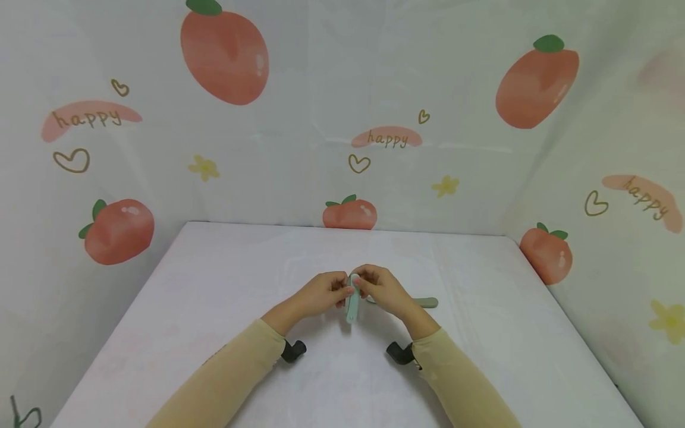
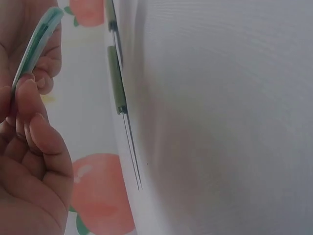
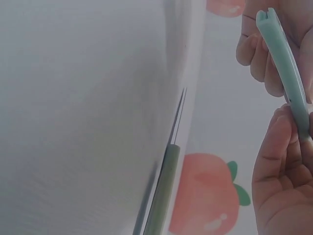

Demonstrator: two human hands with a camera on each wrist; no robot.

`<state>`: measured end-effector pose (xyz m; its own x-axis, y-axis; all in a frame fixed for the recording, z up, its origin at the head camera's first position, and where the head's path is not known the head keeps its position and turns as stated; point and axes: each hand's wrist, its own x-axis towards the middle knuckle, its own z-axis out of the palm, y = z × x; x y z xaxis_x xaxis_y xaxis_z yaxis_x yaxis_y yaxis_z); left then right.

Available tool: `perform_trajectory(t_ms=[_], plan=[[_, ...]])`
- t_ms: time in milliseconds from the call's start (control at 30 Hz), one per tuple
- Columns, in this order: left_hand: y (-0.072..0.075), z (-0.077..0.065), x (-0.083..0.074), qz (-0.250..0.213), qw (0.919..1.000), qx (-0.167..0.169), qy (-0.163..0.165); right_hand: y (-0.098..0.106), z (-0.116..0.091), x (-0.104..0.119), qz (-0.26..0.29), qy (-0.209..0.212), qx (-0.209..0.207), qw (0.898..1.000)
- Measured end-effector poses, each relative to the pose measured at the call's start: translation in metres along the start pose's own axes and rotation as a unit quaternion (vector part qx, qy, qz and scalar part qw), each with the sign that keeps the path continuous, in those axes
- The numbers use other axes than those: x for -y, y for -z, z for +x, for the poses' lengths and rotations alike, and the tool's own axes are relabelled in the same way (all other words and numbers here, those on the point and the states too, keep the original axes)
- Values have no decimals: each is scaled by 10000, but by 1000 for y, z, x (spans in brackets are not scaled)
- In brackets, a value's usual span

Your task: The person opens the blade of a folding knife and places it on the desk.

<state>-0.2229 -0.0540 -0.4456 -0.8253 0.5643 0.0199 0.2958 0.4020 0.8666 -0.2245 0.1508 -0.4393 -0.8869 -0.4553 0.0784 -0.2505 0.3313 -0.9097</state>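
A mint-green folding knife (image 1: pixel 351 308), slim and slightly curved, is held between both hands above the table. Its slotted end (image 3: pixel 265 18) shows in the right wrist view. My left hand (image 1: pixel 323 293) pinches it from the left with thumb and fingers. From the other side my right hand (image 1: pixel 382 290) grips the upper end, its fingers partly covering it. No extended blade can be made out. Behind the right wrist lies a thin green-handled fork (image 1: pixel 426 302), partly hidden; its two fine metal prongs (image 2: pixel 132 152) show in the left wrist view.
The white-covered table (image 1: pixel 241 267) extends around the hands. A white curtain (image 1: pixel 299 77) printed with red fruit, hearts and "happy" lettering hangs at the back and sides. Black wrist cameras (image 1: pixel 293 351) protrude beneath both sleeves. A second green handle piece (image 2: pixel 110 17) appears beyond the fork.
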Motion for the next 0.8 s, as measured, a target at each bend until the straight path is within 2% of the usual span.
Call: perform_trajectory(t_ms=[400, 600, 800], plan=[[0, 0, 5, -510, 9979, -352, -177, 2, -4, 1, 229, -40, -206, 9995], [0, -1, 4, -486, 9960, -729, -198, 4, -6, 0, 417, -185, -540, 9975], [2, -3, 7, -608, 9922, -1038, -334, 8, -8, -3, 857, -315, -779, 9928]])
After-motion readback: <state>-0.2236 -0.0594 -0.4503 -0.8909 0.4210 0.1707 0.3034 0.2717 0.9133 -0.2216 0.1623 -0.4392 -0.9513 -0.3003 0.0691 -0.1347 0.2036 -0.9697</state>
